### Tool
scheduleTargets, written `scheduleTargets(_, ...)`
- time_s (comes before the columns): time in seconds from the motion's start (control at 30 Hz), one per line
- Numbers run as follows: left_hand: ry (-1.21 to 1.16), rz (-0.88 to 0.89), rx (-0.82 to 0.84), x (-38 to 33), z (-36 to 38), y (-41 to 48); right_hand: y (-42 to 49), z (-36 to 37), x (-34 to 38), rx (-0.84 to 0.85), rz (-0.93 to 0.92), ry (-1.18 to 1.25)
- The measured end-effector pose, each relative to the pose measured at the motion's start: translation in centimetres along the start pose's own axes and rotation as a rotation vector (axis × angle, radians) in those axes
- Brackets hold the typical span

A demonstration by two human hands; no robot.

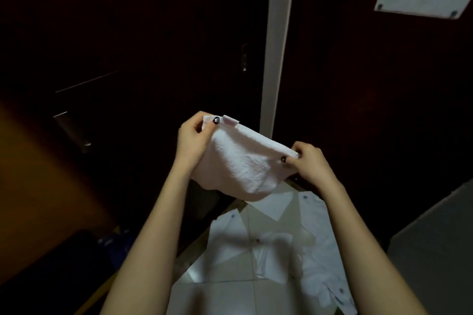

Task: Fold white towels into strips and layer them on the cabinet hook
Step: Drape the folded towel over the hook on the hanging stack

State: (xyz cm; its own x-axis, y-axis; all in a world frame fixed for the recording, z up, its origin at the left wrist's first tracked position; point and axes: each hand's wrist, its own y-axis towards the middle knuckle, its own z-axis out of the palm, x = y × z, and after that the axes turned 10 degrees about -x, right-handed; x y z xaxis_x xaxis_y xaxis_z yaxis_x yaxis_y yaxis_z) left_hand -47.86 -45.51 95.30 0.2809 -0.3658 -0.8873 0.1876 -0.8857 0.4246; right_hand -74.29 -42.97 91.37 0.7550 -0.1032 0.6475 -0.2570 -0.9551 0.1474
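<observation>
- While stretched between left hand (190,135) and right hand (308,158), towel (238,161) kept taut for folding
- Fingers (298,148) of both pinched shut on top corners
- Sagging middle, not yet a strip

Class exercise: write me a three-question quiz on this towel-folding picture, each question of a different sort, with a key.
1. True or false: both hands grip the towel.
2. Which hand is higher in the picture? A) left hand B) right hand
3. Fill in: the towel's middle hangs ___ between the hands.

Key: 1 true; 2 A; 3 slack.
</observation>
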Motion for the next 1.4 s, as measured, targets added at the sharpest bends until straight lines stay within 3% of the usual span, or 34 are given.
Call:
scheduleTargets(0.13,0.111,-0.073,-0.211,-0.9,-5.3,-3.0,-2.5,0.2,1.5,0.085,-0.054,0.156)
scheduleTargets(0.27,0.1,-0.179,-0.373,-1.2,-8.6,-7.2,-5.6,1.4,4.5,0.201,-0.094,0.498)
scheduleTargets(0.47,0.065,-0.27,-0.434,-2.4,-11.4,-14.7,-11.8,3.2,10.5,0.371,-0.209,0.82)
scheduleTargets(0.67,-0.069,-0.29,-0.472,-3.9,-15.2,-19.7,-17.2,5.1,14.8,0.879,-0.302,0.699)
scheduleTargets(0.87,-0.125,-0.332,-0.491,-4.4,-21.7,-23.2,-22.6,6.6,20.4,0.649,-0.477,0.66)
scheduleTargets(1.4,-0.119,-0.367,-0.363,-4.5,-39.6,-28.8,-36.9,14.3,33.5,0.479,-0.599,0.634)
